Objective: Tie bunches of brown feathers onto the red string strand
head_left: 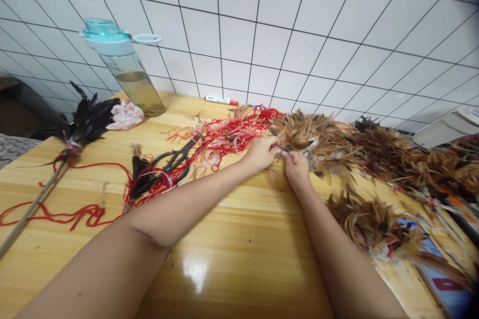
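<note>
My left hand (262, 152) and my right hand (297, 165) meet fingertip to fingertip over the middle of the wooden table (239, 239). Both are closed in a pinch at the near edge of a pile of brown feathers (318, 134). Something small and dark shows between the fingertips, too small for me to name. To the left of my left hand spreads a tangle of red string (239, 132). A pair of black-handled scissors (175, 159) lies at the tangle's left end, beside a small bunch of black feathers (140, 177).
A clear bottle (130, 70) with a blue lid stands near the tiled wall, by a crumpled tissue (127, 114). Black feathers (88, 117) are tied to a stick (35, 207) at left. A red marker (220, 101) lies behind. More brown feathers (419, 164) and a phone (445, 279) are at right.
</note>
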Motion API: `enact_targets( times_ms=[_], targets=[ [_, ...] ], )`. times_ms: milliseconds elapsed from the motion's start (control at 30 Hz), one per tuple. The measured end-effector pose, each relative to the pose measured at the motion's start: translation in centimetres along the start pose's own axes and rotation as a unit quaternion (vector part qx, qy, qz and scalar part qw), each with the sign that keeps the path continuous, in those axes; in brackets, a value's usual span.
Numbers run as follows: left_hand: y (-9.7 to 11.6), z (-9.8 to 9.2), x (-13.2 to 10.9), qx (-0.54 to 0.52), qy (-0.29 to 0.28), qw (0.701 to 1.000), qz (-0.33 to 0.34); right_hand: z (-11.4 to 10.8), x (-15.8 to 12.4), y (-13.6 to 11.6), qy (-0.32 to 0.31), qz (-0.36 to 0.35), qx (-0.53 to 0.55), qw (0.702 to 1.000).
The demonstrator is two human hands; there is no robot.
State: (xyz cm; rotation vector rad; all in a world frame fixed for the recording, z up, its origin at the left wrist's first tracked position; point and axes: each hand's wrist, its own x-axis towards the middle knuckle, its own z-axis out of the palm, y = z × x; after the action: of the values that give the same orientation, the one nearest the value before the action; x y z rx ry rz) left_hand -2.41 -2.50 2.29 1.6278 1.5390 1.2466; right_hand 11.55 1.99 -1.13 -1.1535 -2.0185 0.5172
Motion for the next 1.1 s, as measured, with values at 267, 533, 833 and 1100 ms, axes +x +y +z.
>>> enact_targets(
  times_ms=[267,533,833,1100],
  targets=[
    [-0.9,0.2,0.8,-0.254,-0.031,0.964,-0.075,0.3,0.1,0.0,-0.049,0.012,0.081,0.995],
    [-1.1,0.2,0.6,-0.258,-0.049,0.964,-0.037,0.5,-0.1,0.2,-0.085,0.025,0.157,0.984],
    [-1.4,0.2,0.6,-0.267,-0.065,0.961,-0.037,0.5,-0.5,-0.3,-0.088,0.059,0.198,0.974],
    [-1.0,-0.4,0.5,-0.25,-0.101,0.962,-0.041,0.2,-0.4,-0.4,-0.096,0.054,0.189,0.976]
  ],
)
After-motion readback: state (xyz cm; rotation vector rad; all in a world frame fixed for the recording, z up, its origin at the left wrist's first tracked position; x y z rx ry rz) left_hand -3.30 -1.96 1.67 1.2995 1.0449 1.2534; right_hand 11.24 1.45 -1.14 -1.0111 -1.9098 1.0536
